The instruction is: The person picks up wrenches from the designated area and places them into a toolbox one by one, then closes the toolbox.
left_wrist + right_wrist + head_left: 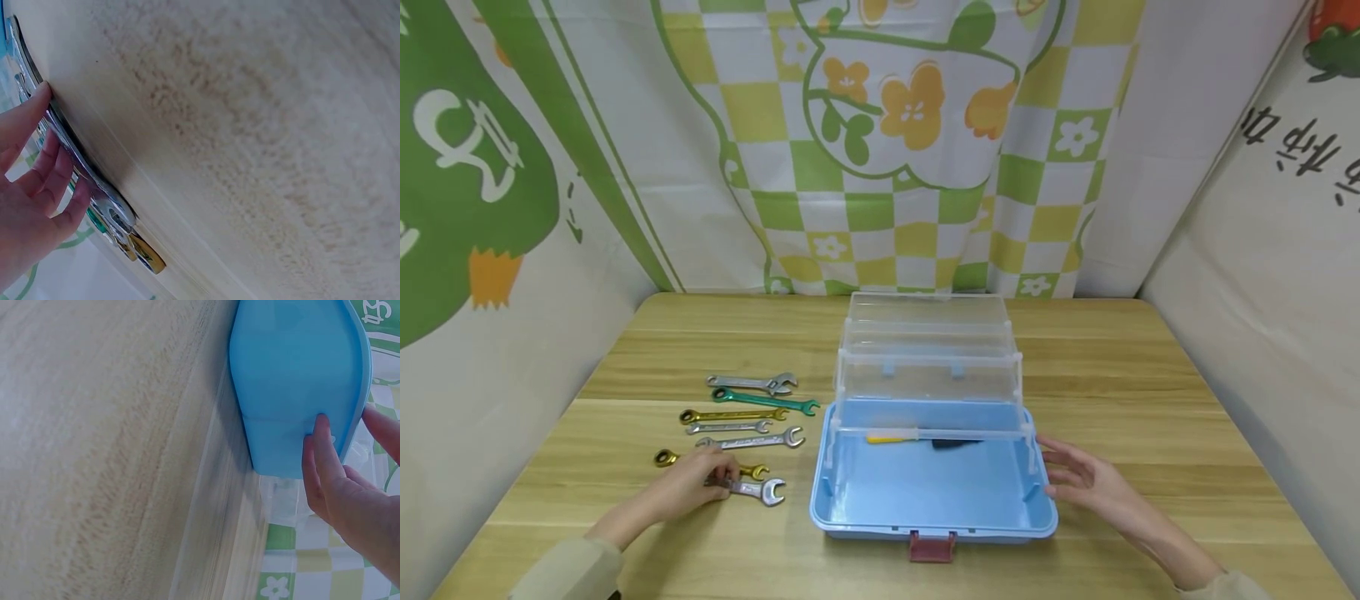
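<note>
Toolbox (925,496) is standing open; left of it, the left hand (696,482) is pinching a silver wrench (748,488); the right hand (1088,482), loosely extended, is touching the toolbox's right wall; grasping is seemingly the step, likely needing a clean lift.

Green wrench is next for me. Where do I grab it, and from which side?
Probably take the green wrench on its handle, just short of the open end, coming from above on the side toward the blue box. It lies flat, and that end sticks out past the adjustable wrench behind it and the gold wrench in front, so there is less crowding there.
</note>
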The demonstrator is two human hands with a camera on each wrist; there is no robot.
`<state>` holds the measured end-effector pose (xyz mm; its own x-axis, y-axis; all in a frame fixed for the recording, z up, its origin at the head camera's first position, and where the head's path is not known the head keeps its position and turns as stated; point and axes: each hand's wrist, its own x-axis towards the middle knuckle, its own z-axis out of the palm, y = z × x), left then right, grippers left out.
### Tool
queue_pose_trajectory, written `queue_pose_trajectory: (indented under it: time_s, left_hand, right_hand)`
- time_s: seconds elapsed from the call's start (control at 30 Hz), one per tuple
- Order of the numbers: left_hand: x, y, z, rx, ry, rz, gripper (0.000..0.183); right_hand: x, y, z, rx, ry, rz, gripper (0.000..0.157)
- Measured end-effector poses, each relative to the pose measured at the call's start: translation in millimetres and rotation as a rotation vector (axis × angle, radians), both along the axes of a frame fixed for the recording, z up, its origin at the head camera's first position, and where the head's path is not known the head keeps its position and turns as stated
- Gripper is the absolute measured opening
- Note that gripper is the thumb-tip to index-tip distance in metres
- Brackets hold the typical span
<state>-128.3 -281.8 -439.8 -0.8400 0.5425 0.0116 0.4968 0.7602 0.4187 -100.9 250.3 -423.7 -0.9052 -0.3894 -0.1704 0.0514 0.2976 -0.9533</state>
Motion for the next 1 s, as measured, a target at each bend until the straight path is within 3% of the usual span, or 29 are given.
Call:
queue_pose_trajectory:
  time_s: [0.33,0.6,0.73,1.0]
  left_hand:
    - [-8.9,-1.0,2.8,0.104,-0.192,-0.026,0.019]
    - [-13.1,-5.5,-0.1,0.201,-0.223,-0.053,0.019]
    - [-14.6,-9.2,-2.5,0.209,-0.230,-0.035,0.019]
    - [-16.2,-16.3,-7.6,0.297,-0.332,-0.022,0.018]
  right_hand:
    - [-2.0,2.9,-4.1,-0.002,-0.003,0.000,0.065]
    - [-0.8,2.6,-4.0,-0.016,-0.010,0.004,0.066]
    - [-0.9,2.3,-3.5,-0.014,-0.012,0.005,0.066]
    - [-1.8,1.8,-4.3,-0.015,-0.018,0.002,0.066]
